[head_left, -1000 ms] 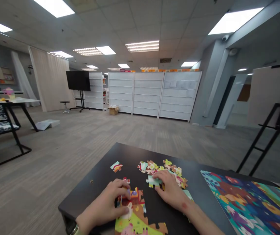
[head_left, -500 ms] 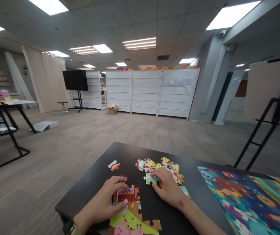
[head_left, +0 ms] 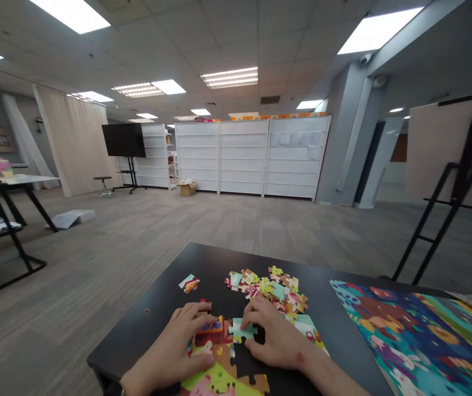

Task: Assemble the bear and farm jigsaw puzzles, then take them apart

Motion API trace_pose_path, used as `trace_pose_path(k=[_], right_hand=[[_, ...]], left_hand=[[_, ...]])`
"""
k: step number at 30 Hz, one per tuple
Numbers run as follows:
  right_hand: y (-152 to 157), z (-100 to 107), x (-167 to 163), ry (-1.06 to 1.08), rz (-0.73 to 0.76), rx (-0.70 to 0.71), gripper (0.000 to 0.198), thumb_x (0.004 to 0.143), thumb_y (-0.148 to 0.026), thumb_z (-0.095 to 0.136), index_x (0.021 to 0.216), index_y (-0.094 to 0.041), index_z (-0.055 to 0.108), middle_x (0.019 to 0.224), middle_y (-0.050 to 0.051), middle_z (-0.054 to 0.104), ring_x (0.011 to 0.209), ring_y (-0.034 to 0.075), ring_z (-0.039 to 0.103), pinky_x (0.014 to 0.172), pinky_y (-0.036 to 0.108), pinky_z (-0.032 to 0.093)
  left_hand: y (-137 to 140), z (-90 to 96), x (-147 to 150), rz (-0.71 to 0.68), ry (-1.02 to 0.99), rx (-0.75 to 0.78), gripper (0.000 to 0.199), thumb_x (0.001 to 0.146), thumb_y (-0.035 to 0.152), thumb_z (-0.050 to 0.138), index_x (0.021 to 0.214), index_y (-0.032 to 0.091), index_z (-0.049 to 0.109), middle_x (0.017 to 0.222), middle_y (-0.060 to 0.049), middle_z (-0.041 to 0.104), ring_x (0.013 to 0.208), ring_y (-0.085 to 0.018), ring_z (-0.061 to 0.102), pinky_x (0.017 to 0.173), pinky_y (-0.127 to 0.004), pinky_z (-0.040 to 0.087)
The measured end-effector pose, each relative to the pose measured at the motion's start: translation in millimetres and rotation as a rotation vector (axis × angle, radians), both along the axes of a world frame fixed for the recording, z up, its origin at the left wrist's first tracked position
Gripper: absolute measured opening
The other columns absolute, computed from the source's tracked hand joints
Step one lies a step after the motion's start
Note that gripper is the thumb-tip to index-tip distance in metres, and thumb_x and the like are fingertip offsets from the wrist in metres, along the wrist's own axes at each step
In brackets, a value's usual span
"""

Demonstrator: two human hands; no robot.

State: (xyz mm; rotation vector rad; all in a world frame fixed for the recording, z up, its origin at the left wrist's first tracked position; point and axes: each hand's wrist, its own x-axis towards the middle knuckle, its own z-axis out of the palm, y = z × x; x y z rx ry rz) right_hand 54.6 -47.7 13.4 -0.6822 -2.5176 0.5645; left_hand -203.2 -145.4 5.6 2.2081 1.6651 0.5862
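The pale piece [head_left: 236,330] has moved left, nearer, under the half-open right hand [head_left: 275,336]; the left hand [head_left: 178,342], spread, gripping nothing, seemingly steadies joined pieces [head_left: 221,373].

The left hand [head_left: 178,344] covers the left side of the joined puzzle section [head_left: 221,371], whose near end is cut off by the bottom of the picture, as is the near edge of the black table [head_left: 165,313]. The right hand [head_left: 277,338] hides part of the pale blue piece [head_left: 238,330]; its thumb seems near that piece, though contact cannot be told. Toward the far edge, overlapping loose pieces [head_left: 279,289] hide one another's outlines. Toward the right end, the colourful picture sheet [head_left: 409,335] runs out of view at the bottom.
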Motion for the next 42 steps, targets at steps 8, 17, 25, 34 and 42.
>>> trace_pose_path(k=[8, 17, 25, 34, 42], right_hand=[[49.5, 0.4, 27.2, -0.071, -0.615, 0.168, 0.018, 0.082, -0.021, 0.054, 0.096, -0.019, 0.065, 0.101, 0.009, 0.066, 0.101, 0.027, 0.057, 0.091, 0.038, 0.042], [76.1, -5.7, 56.3, -0.207, -0.772, 0.117, 0.014, 0.081, -0.018, 0.053, 0.079, -0.019, 0.067, 0.089, 0.011, 0.068, 0.095, 0.030, 0.057, 0.078, 0.035, 0.039], [57.6, 13.2, 49.8, -0.182, -0.337, 0.025, 0.020, 0.075, -0.012, 0.057, 0.086, -0.022, 0.070, 0.087, 0.001, 0.069, 0.086, 0.018, 0.061, 0.076, 0.025, 0.042], [41.6, 24.7, 48.5, -0.275, -0.223, -0.057, 0.030, 0.066, -0.012, 0.058, 0.093, -0.021, 0.067, 0.084, 0.001, 0.063, 0.079, 0.018, 0.056, 0.069, 0.026, 0.039], [32.6, 34.9, 44.8, -0.459, -0.251, -0.065, 0.042, 0.061, -0.041, 0.078, 0.095, -0.020, 0.067, 0.104, 0.008, 0.061, 0.103, 0.031, 0.053, 0.090, 0.041, 0.040]], left_hand=[[1.7, -4.1, -4.5, -0.033, 0.024, -0.009, 0.046, 0.085, 0.047, 0.071, 0.129, 0.041, 0.062, 0.151, -0.006, 0.045, 0.139, -0.036, 0.037, 0.112, -0.053, 0.031], [3.1, -11.5, -7.9, -0.032, 0.030, 0.013, 0.045, 0.088, 0.047, 0.067, 0.132, 0.040, 0.060, 0.152, -0.006, 0.044, 0.140, -0.036, 0.036, 0.112, -0.053, 0.034], [3.0, -12.0, -7.8, -0.027, 0.036, 0.012, 0.045, 0.088, 0.048, 0.066, 0.132, 0.040, 0.061, 0.152, -0.006, 0.045, 0.139, -0.036, 0.038, 0.112, -0.054, 0.035], [2.7, -10.3, -7.6, -0.029, 0.027, 0.015, 0.045, 0.088, 0.050, 0.065, 0.131, 0.039, 0.061, 0.151, -0.006, 0.045, 0.139, -0.036, 0.038, 0.112, -0.053, 0.035], [2.4, -4.3, -4.7, -0.014, 0.010, -0.011, 0.052, 0.085, 0.048, 0.069, 0.135, 0.037, 0.059, 0.151, -0.008, 0.045, 0.140, -0.037, 0.036, 0.113, -0.055, 0.032]])
